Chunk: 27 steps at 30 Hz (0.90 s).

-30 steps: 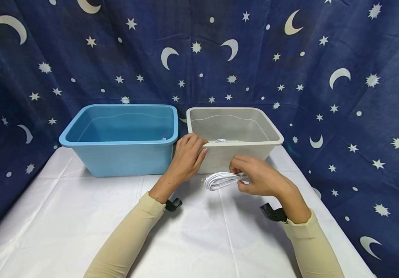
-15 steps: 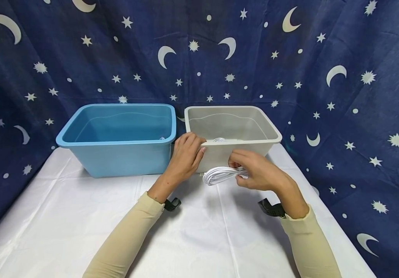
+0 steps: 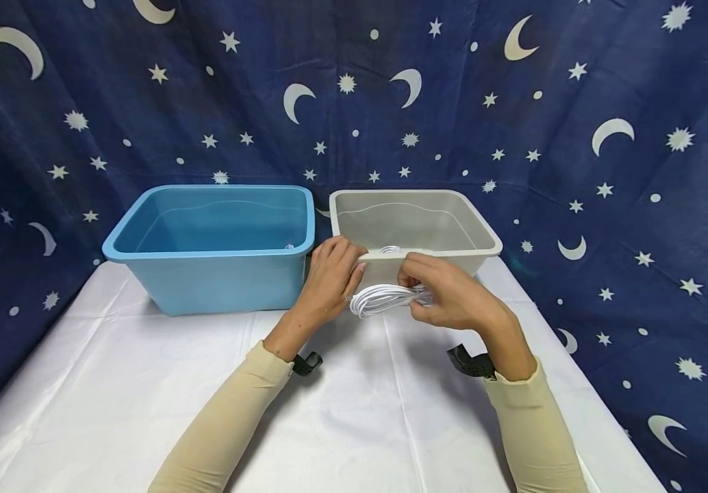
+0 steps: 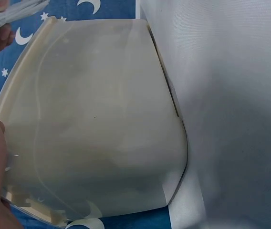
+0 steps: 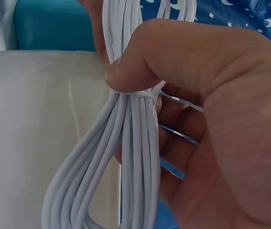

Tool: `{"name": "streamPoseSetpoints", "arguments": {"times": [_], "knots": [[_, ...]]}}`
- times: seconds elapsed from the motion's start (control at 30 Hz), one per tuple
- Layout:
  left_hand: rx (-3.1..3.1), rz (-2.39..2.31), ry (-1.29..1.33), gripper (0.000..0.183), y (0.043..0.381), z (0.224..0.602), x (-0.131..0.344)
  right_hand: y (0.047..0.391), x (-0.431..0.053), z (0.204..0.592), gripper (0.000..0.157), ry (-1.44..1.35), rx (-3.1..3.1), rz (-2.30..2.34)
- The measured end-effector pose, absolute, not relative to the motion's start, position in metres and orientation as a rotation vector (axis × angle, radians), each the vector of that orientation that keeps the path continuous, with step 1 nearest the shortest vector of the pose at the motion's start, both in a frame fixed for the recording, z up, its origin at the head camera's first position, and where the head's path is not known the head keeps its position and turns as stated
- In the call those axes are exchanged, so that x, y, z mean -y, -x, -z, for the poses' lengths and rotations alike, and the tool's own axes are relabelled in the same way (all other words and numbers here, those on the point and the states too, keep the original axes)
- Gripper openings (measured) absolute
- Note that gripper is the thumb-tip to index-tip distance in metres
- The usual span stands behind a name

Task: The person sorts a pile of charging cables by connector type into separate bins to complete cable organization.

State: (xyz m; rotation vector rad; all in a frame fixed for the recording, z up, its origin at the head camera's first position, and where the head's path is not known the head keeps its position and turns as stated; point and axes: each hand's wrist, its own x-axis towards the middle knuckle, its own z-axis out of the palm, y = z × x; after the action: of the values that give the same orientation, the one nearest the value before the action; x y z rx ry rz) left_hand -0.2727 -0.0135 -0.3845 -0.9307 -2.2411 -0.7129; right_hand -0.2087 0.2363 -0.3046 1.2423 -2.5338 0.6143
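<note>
A coiled white cable [image 3: 381, 299], tied at its middle, is pinched between thumb and fingers of my right hand [image 3: 452, 291]. In the right wrist view the cable [image 5: 130, 124] fans out in loops on both sides of the tie. It hangs in front of the grey bin [image 3: 471, 263], just below the near rim. My left hand [image 3: 329, 277] grips that bin's rim at the near left corner, fingers over the edge and thumb outside. Another white coil [image 3: 390, 250] lies inside the grey bin, partly hidden by the front wall.
To the left stands a blue bin [image 3: 218, 284], close beside the grey one. A small pale thing [image 3: 289, 246] shows inside its right end. Both bins stand on a white cloth [image 3: 329, 424], with a dark blue star-and-moon curtain [image 3: 354, 103] behind and at the sides.
My right hand has risen and shifted a little left with the cable, bringing it closer to the grey bin's rim. The left hand keeps its place on the rim.
</note>
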Motion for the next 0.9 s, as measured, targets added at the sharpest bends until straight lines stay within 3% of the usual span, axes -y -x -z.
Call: {"name": "streamPoseSetpoints", "arguments": {"times": [0.9], "knots": [[2.226,0.718,0.939,0.028,0.273,0.389,0.014,0.214,-0.224,0.302,0.034,-1.178,2.538,-0.615]]}}
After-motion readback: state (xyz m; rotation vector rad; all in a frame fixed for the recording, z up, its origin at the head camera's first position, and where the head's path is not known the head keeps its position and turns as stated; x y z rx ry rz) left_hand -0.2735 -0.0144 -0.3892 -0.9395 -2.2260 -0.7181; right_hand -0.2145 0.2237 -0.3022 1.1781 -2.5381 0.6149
